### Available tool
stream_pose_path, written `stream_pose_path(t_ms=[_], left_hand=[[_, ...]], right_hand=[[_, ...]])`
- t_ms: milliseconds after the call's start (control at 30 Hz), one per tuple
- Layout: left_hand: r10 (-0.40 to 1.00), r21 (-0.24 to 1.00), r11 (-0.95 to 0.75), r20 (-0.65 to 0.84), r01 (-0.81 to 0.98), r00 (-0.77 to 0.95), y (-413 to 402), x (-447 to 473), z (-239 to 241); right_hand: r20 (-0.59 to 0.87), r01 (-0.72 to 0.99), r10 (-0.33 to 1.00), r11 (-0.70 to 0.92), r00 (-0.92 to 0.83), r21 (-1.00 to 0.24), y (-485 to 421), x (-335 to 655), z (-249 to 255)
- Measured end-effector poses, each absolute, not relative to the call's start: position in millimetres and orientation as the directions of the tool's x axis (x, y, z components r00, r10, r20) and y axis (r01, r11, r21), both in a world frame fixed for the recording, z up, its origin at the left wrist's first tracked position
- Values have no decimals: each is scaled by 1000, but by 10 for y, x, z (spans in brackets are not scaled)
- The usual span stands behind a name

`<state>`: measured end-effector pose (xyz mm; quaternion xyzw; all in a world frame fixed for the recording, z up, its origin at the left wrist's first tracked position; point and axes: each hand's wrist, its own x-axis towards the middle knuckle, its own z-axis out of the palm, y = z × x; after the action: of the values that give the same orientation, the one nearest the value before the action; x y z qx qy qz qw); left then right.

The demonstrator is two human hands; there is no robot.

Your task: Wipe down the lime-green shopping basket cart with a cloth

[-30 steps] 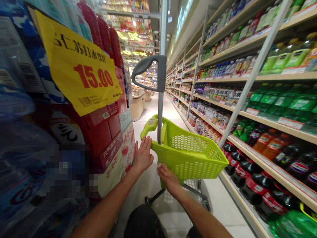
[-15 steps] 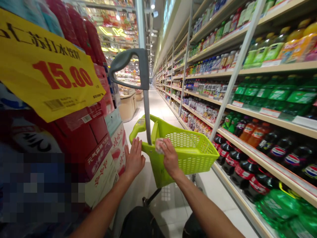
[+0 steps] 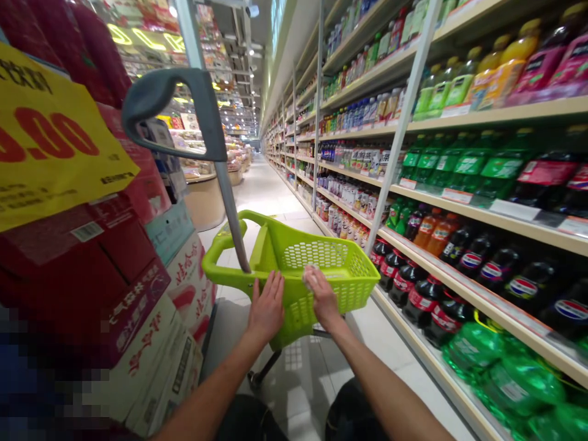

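Note:
A lime-green plastic shopping basket (image 3: 340, 272) on a wheeled frame stands in the aisle in front of me, its grey pull handle (image 3: 158, 101) raised on a metal pole. My left hand (image 3: 267, 306) lies flat with fingers stretched against the basket's near wall. My right hand (image 3: 323, 297) is closed on a small pale wad, perhaps a cloth or tissue (image 3: 310, 275), pressed on the basket's near rim.
Stacked red and white drink cartons (image 3: 151, 288) with a yellow price sign (image 3: 50, 147) crowd the left. Shelves of soda bottles (image 3: 473, 257) run along the right. The tiled aisle floor (image 3: 261, 190) stretches ahead between them.
My view has swung right and closer. My right hand has slid with the wad from the pole base to the right along the rim. My left hand has moved right onto the basket wall.

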<state>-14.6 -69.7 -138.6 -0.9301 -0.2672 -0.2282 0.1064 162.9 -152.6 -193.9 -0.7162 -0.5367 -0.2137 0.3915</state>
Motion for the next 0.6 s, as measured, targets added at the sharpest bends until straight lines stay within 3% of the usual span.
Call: stream_pose_path(t_ms=[133,267,367,467,533,600], left_hand=[[449,-84,-832,478,549,755,-723,-59,-1390],[426,-109,-836,491,539,760,-647,-76,-1386],[420,-118,-834,497,539,759,-608,-81,-1403],[429,-107,-832,499,545,753,-610,-57,-1424],[442,-96,-826,502,556,744,-624,-35,-1433],[457,-86,-818,504,568,733,-638,-21,-1436]], right_hand=[[646,950,700,-170,304,-263,-1237,1417,-1785],[665,977,717,-125,209,-173,-1417,1855,-1933],[686,954,666,-248,294,-169,-1856,2445,-2126],[695,799,450,-513,561,-313,-2177,2862,-2231],[719,773,369,-517,589,-367,-2161,2853,-2253],[766,867,433,-378,475,-324,-2002,2649,-2267]])
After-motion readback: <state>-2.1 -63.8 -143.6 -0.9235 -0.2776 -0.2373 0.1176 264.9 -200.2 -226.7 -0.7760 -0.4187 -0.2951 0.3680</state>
